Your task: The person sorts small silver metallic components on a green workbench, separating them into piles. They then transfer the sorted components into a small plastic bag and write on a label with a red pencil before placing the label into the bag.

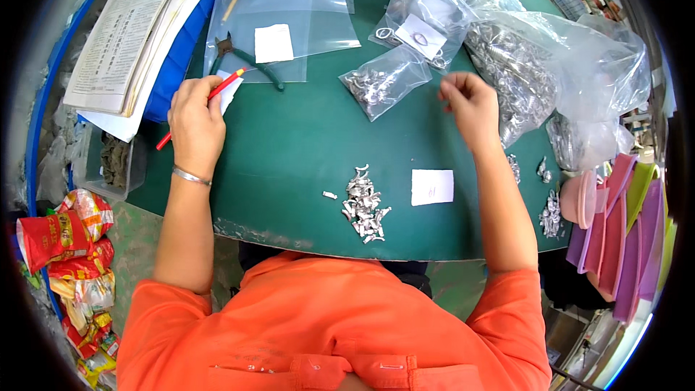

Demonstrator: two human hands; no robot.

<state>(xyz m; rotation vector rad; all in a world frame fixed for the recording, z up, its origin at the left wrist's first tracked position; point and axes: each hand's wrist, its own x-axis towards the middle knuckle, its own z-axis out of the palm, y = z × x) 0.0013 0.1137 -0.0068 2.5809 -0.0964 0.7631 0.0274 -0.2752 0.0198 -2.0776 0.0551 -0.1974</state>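
My left hand is closed around a red pen, which sticks out on both sides of it. A small white paper slip shows beside the fingertips. Green-handled pliers lie just beyond, partly on clear plastic bags with a square white note. My right hand is raised with its fingers curled together; what they hold, if anything, cannot be made out. Left of it lies a small clear bag of metal parts. Nearer me are a pile of small silvery metal pieces and a white paper slip.
Large clear bags of metal parts fill the far right. Small metal piles lie near colourful plastic bins at the right edge. Stacked papers rest on a blue bin at left, above a clear tub.
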